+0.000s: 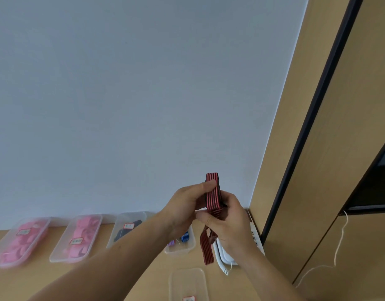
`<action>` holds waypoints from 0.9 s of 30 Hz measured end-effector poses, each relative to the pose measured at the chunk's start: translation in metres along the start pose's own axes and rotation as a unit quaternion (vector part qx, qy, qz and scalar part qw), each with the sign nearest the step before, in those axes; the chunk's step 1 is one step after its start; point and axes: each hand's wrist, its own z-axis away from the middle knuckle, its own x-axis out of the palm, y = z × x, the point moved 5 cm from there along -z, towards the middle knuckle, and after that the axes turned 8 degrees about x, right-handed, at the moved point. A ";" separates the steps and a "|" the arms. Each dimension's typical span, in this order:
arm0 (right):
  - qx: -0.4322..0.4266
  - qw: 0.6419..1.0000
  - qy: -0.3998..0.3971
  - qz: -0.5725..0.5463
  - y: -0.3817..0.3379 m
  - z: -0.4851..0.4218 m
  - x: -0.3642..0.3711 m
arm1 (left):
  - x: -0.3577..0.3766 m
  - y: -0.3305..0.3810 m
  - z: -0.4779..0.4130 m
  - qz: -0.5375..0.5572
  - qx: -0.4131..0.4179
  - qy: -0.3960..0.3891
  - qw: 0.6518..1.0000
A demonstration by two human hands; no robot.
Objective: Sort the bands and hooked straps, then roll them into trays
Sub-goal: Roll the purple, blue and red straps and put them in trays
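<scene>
Nearest on the table (152, 285) sits 1 clear labelled tray (188, 283). Above it both hands grip a red-and-black striped strap (213, 196). The left hand (185, 205) pinches its upper loop and the right hand (228, 222) curls round the fold, with the tail hanging. Along the far wall stand 4 more: 2 pink-band trays (19, 242), 1 black-band tray (126, 227) and 1 blue-and-purple tray (182, 246).

One head-worn wide-angle view, facing forward at the grey wall (122, 83), pitched high (the table (43, 276) fills only the bottom strip). Left hand (185, 205) and right hand (230, 227) sit close before lens, lower centre.
</scene>
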 end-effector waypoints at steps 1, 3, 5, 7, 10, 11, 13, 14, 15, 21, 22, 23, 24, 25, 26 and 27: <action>0.000 1.000 0.027 0.004 0.002 -0.001 -0.002 | 0.000 0.000 -0.002 0.017 -0.007 0.018 1.000; 0.012 0.997 0.071 0.001 0.004 -0.002 -0.009 | -0.003 0.003 -0.003 0.029 -0.015 0.046 0.998; 0.023 0.996 0.079 0.017 0.005 -0.003 -0.016 | -0.008 0.004 -0.003 0.050 -0.023 0.061 0.997; 0.029 0.996 0.080 0.026 0.005 -0.003 -0.020 | -0.012 0.003 -0.003 0.070 -0.034 0.058 0.995; 0.040 0.995 0.089 0.014 0.005 -0.005 -0.022 | -0.011 -0.001 -0.004 0.099 -0.051 0.034 0.993; 0.043 0.995 0.090 0.015 0.005 -0.005 -0.022 | -0.010 -0.003 -0.004 0.109 -0.056 0.031 0.992; 0.041 0.993 0.111 0.008 0.005 -0.003 -0.024 | -0.009 -0.003 -0.005 0.113 -0.058 0.034 0.991; 0.033 0.991 0.126 0.008 0.005 -0.002 -0.027 | -0.009 -0.002 -0.006 0.110 -0.056 0.040 0.992; 0.021 0.990 0.137 0.011 0.004 -0.001 -0.029 | -0.011 -0.001 -0.007 0.108 -0.053 0.048 0.992; -0.049 0.995 0.064 0.061 -0.001 0.004 -0.027 | -0.011 0.001 -0.011 0.093 -0.058 0.071 0.991; -0.059 0.993 0.054 0.090 -0.001 0.004 -0.027 | -0.009 0.002 -0.011 0.089 -0.058 0.072 0.992; -0.064 0.991 0.048 0.111 0.000 0.005 -0.027 | -0.007 0.003 -0.012 0.087 -0.056 0.073 0.992; -0.060 0.990 0.044 0.118 0.001 0.005 -0.029 | -0.005 0.005 -0.013 0.086 -0.051 0.073 0.992; -0.048 0.992 0.041 0.109 0.003 0.005 -0.030 | -0.003 0.007 -0.013 0.087 -0.045 0.072 0.993; -0.029 0.995 0.039 0.082 0.005 0.006 -0.032 | -0.001 0.009 -0.014 0.088 -0.040 0.069 0.993; -0.011 0.998 0.037 0.043 0.006 0.005 -0.034 | 0.002 0.011 -0.014 0.091 -0.036 0.063 0.993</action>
